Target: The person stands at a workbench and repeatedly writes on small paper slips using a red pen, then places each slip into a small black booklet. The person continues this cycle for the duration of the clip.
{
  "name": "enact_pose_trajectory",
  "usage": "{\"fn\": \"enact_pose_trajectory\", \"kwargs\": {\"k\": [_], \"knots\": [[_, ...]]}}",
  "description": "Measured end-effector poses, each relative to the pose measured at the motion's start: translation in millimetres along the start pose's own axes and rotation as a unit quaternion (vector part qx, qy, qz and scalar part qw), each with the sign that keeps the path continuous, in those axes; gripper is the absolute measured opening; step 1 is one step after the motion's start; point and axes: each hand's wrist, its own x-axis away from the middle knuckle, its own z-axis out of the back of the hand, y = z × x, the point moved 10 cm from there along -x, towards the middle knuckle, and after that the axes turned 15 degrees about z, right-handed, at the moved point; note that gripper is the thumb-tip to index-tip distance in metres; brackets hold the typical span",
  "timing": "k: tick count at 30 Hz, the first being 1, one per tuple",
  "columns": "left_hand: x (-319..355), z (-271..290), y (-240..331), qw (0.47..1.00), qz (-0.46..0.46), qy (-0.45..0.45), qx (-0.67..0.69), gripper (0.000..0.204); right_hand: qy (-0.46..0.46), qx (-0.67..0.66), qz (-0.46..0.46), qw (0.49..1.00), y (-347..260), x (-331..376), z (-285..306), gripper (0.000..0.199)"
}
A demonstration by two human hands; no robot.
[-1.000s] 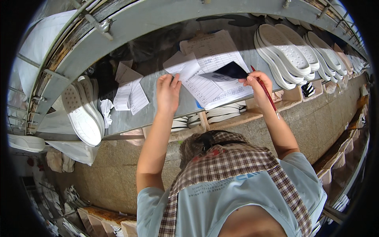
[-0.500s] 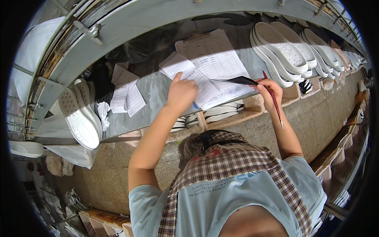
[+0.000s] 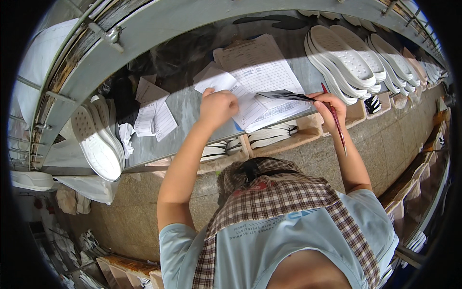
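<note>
White rubber shoe soles (image 3: 96, 139) lie at the left of the grey metal surface (image 3: 183, 108). The left hand (image 3: 217, 107) presses, closed, on white printed paper sheets (image 3: 262, 84). The right hand (image 3: 332, 103) grips a thin red pen (image 3: 335, 120) and perhaps a dark sheet (image 3: 284, 95).

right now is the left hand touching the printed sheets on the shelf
Touching. The head view shows the left hand pressed flat on the printed sheets, no gap visible.

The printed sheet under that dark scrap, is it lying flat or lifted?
Partly lifted. The right hand raises one corner of the sheet while the left hand presses on the papers beside it.
</note>
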Motion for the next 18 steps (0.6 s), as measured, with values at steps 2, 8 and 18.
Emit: {"fn": "enact_pose_trajectory", "kwargs": {"k": [2,8,18], "knots": [[-4,4,-19,0.994,0.050,-0.004,0.092,0.006,-0.031,0.009,0.023,0.999,-4,-7,-9,0.004],[-15,2,-76,0.850,0.200,-0.059,0.483,0.011,-0.209,0.040,0.136,0.968,-8,-26,-78,0.008],[-11,-1,-76,0.910,0.188,-0.060,0.366,0.020,-0.281,0.037,0.164,0.945,33,-34,-136,0.013]]}}
